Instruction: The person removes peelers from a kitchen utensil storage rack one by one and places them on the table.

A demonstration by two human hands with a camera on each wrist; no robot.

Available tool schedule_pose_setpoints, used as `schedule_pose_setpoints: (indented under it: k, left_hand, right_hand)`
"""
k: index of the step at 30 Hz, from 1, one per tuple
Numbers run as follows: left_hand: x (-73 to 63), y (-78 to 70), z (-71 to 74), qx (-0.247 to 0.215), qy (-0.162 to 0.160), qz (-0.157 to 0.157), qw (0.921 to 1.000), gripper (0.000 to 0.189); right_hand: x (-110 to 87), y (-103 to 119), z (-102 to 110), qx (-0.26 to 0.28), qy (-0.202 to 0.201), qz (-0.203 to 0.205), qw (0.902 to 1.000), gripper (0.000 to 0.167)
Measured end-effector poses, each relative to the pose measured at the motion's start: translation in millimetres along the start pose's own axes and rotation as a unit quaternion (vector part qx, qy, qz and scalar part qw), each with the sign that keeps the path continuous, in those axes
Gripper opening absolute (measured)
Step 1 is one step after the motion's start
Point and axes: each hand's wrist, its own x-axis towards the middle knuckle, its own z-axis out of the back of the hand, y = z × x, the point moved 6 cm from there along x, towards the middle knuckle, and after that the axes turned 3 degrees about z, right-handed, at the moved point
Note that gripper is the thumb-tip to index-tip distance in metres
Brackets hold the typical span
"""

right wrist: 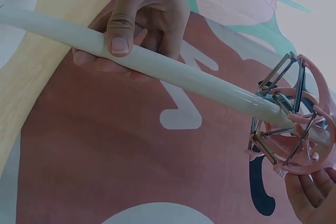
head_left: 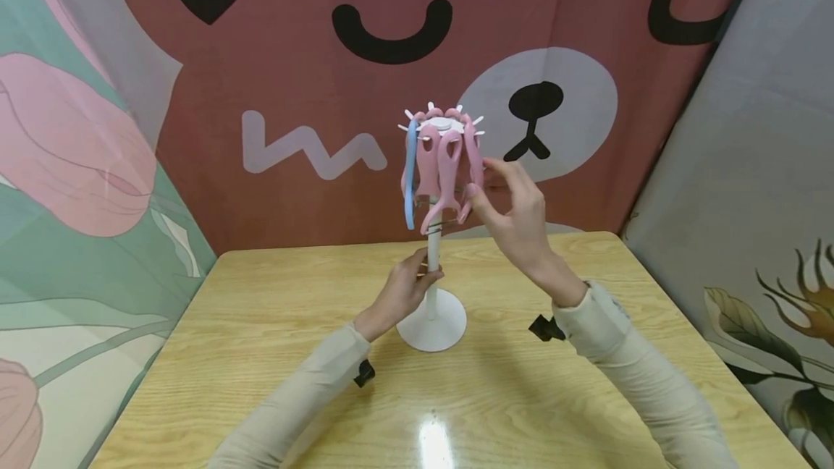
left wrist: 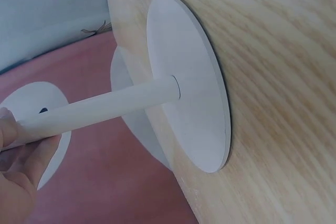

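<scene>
A white stand (head_left: 433, 237) rises from a round base (head_left: 431, 339), with a ring of pegs (head_left: 443, 124) at its top. Several pink Y-shaped peelers (head_left: 448, 168) hang from the pegs by their handle holes, metal blades downward. A blue peeler (head_left: 410, 176) hangs on the left side. My left hand (head_left: 400, 289) grips the pole below them, thumb across it in the right wrist view. With thumb and fingers, my right hand (head_left: 521, 226) pinches the rightmost pink peeler (head_left: 474, 154). Up close, the right wrist view shows the blades (right wrist: 302, 85) clustered round the pole.
The stand's base rests on a light wooden table (head_left: 293, 295). Behind the far edge hangs a red-brown cloth (head_left: 293, 93) with a bear face. Floral cloth (head_left: 85, 187) hangs at the left, and a grey printed one (head_left: 749, 223) at the right.
</scene>
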Motion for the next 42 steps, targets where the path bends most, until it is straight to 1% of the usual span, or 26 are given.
schedule_pose_setpoints:
  k: [7,16,23,26,31,38,42]
  left_hand:
    - [1.4,0.0,-2.9,0.0,0.013,-0.003,0.9999,0.025]
    - [-0.8,1.9,-0.6,-0.001,0.008,-0.005,1.0,0.026]
    - [-0.6,-1.3,-0.3,0.006,0.001,-0.016,0.9999,0.027]
    - [-0.7,-1.3,-0.4,0.009,0.0,-0.018,0.9998,0.028]
    - [-0.2,-0.7,-1.1,0.016,0.005,-0.016,0.9997,0.028]
    - [-0.2,-0.4,-1.4,0.016,0.009,-0.015,0.9997,0.028]
    - [-0.6,0.3,-1.2,0.016,0.008,-0.016,0.9997,0.028]
  right_hand:
    - [-0.1,-1.0,3.9,0.002,0.003,-0.007,1.0,0.035]
    - [4.4,1.5,3.6,0.001,0.008,0.001,1.0,0.034]
    - [6.7,1.7,3.8,-0.002,-0.018,0.011,0.9998,0.037]
    - [6.8,2.2,3.8,0.003,-0.032,0.016,0.9994,0.04]
    - [6.8,2.6,5.0,0.006,-0.042,0.022,0.9989,0.042]
    - [5.1,1.1,6.8,0.012,-0.059,0.01,0.9981,0.047]
    - [3.4,0.1,7.5,0.004,-0.058,0.009,0.9983,0.046]
